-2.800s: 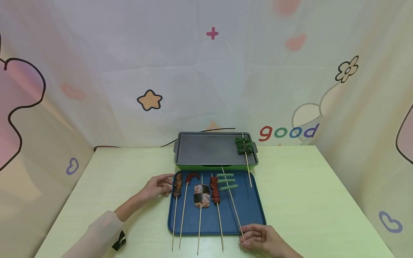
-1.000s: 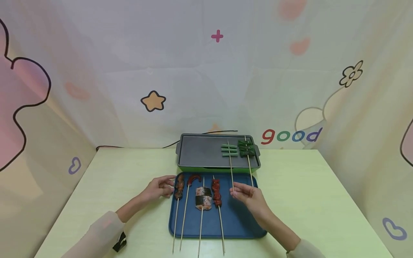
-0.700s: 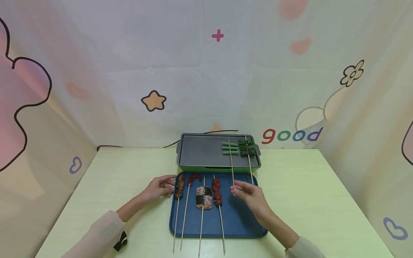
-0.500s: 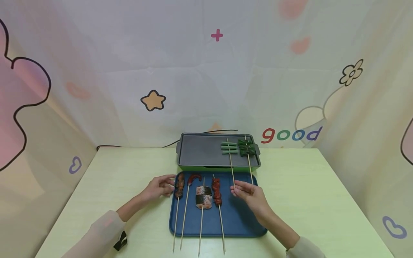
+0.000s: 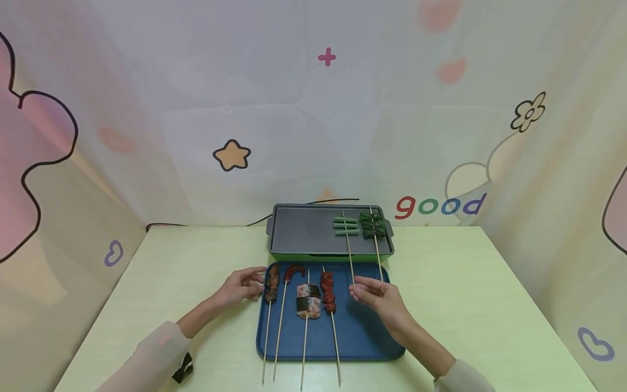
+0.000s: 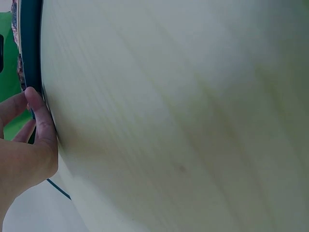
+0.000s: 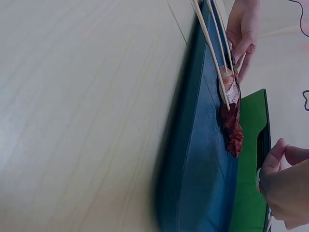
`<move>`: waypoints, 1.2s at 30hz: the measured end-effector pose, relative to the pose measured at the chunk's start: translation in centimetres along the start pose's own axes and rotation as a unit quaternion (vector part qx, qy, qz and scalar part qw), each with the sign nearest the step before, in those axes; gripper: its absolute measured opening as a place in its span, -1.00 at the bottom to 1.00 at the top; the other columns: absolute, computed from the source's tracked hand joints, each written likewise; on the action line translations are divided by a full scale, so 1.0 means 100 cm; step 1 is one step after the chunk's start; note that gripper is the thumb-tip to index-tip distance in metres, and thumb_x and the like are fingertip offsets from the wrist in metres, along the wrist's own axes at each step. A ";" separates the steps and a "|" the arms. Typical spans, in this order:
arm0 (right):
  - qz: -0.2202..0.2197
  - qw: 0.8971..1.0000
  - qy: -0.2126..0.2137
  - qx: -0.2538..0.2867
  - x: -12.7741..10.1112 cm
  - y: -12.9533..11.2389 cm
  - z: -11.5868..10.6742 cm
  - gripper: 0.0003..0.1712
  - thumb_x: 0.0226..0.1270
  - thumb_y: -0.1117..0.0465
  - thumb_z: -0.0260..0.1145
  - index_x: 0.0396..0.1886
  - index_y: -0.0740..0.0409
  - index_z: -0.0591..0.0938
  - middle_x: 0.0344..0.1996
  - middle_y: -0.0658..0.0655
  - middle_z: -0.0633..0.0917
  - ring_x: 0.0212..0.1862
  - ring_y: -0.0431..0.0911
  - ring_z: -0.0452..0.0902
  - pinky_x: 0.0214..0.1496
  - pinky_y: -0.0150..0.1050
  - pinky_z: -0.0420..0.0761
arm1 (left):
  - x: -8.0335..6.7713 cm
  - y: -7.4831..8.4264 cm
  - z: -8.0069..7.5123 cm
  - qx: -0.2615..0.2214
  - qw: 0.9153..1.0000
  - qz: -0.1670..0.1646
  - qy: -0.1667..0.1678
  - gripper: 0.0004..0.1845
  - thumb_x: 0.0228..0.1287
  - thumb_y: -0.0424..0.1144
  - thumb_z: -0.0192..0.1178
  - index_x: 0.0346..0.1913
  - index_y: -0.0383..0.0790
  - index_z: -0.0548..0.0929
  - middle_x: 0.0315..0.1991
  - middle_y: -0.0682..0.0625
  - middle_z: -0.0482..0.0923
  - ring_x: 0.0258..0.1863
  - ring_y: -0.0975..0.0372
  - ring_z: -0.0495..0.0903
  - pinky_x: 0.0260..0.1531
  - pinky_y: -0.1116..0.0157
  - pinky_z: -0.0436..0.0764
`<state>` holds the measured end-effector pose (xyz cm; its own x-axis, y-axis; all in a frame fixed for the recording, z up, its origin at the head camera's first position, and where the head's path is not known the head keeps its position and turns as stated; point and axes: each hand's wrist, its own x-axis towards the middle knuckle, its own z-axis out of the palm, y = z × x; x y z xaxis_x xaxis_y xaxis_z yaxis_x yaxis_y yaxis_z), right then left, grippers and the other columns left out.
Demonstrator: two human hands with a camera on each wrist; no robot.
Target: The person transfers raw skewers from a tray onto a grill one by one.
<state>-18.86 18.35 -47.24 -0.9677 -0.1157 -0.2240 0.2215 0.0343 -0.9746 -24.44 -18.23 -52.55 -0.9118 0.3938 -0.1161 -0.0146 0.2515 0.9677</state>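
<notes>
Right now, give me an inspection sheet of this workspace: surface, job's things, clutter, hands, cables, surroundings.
Surface: pale green table, wood grain visible.
Job's things: blue tray holding four skewers with their sticks overhanging its near edge; grill pan behind it with the green bean skewer and the dark leafy skewer on its right part.
Clutter: small black clip-like object by the left sleeve, too small to identify.
Hands: left hand touches the tray's left edge; right hand pinches the stick end of the green bean skewer.
Cables: black cable runs from behind the grill pan to the table's left rear.
Surroundings: cartoon-printed cloth backdrop on three sides.
</notes>
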 end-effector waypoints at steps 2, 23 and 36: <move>0.004 1.000 0.004 0.005 0.000 0.000 0.001 -0.51 0.51 0.43 0.18 0.38 0.51 0.44 0.12 0.38 0.71 0.06 -0.09 0.75 0.20 -0.23 0.69 | 0.001 -0.001 0.000 -0.001 1.000 0.001 0.000 -0.40 0.39 -0.54 0.12 0.45 -0.61 0.27 0.03 -0.44 0.53 -0.34 0.35 0.62 -0.31 0.42 0.70; 0.000 1.000 0.021 0.022 -0.001 0.002 0.002 -0.51 0.51 0.41 0.19 0.36 0.52 0.45 0.08 0.27 0.76 -0.03 -0.25 0.75 0.14 -0.34 0.70 | 0.000 0.001 0.001 -0.008 1.000 -0.004 0.002 -0.40 0.39 -0.55 0.13 0.45 -0.60 0.27 0.05 -0.44 0.53 -0.32 0.34 0.62 -0.30 0.41 0.70; 0.021 0.999 -0.032 0.018 -0.023 0.010 -0.006 -0.43 0.51 0.32 0.25 0.38 0.56 0.41 0.08 0.29 0.75 0.01 -0.17 0.76 0.16 -0.28 0.70 | -0.002 0.000 -0.001 -0.004 1.000 -0.003 0.001 -0.40 0.40 -0.52 0.13 0.45 -0.58 0.28 0.03 -0.39 0.55 -0.33 0.35 0.62 -0.30 0.41 0.69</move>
<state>-16.49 19.21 -47.67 -0.9482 -0.1777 -0.2634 0.2666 0.0056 -0.9638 -24.30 -18.36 -52.55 -0.9122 0.3913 -0.1213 -0.0230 0.2468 0.9688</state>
